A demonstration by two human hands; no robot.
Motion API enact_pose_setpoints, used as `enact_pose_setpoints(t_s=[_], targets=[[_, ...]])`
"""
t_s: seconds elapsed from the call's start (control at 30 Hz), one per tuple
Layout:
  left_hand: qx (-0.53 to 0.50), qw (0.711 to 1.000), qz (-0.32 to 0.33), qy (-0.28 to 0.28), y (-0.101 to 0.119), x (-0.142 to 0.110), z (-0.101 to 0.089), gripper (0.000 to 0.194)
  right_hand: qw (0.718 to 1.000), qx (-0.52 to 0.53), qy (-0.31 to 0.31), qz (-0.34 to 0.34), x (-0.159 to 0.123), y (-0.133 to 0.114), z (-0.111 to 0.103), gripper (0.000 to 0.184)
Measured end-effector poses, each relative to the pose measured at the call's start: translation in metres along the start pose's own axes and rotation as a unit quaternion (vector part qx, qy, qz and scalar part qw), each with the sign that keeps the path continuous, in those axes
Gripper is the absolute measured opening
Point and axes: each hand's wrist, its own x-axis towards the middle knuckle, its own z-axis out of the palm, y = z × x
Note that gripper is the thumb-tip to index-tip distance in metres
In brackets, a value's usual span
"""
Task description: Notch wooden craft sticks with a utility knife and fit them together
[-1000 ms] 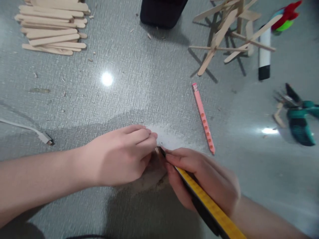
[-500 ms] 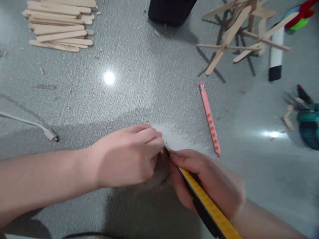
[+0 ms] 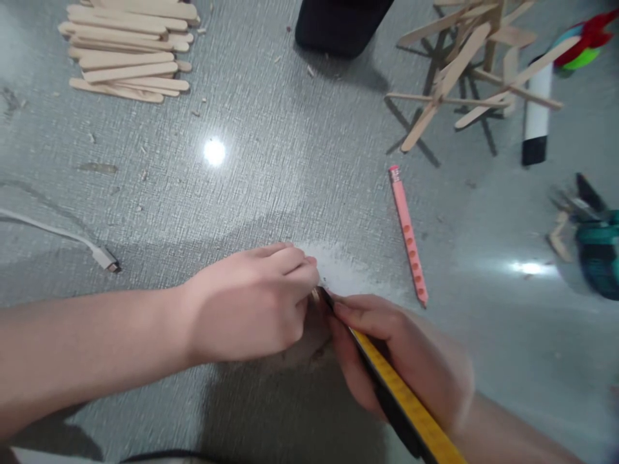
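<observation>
My left hand (image 3: pixel 256 303) is closed, fingers bent in a pinch, knuckles up. A thin tan sliver of wood (image 3: pixel 315 294) peeks out at its fingertips; the rest of that piece is hidden. Wrapped around a long yellow and black utility knife (image 3: pixel 394 380), my right hand (image 3: pixel 401 348) has its thumb near the narrow dark front end. That end meets the left fingertips and the sliver. Whitish powder or a pale worn patch (image 3: pixel 338 265) lies on the table just beyond both hands.
Wooden craft sticks (image 3: pixel 128 67) lie piled at upper left, a stick structure (image 3: pixel 449 71) stands at upper right. Also around: a pink pencil (image 3: pixel 409 238), black container (image 3: pixel 341 26), white cable (image 3: pixel 104 256), white marker-like tube (image 3: pixel 539 103), teal-handled tool (image 3: pixel 599 251) and scattered shavings.
The view has shifted slightly, so the table objects sit a little lower and mostly farther right. Both hands keep nearly the same pose and grip.
</observation>
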Motion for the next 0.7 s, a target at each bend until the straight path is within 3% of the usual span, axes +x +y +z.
enact_pose_setpoints(t_s=[0.23, 0.7], targets=[[0.004, 1.000, 0.009, -0.016, -0.0019, -0.0007, 0.0001, 0.037, 1.000, 0.018, 0.009, 0.004, -0.0007, 0.0003, -0.0012, 0.024], [-0.030, 0.999, 0.001, 0.027, -0.0024, -0.0027, 0.0012, 0.038, 1.000, -0.016, 0.012, -0.001, -0.0073, 0.0035, -0.0055, 0.026]])
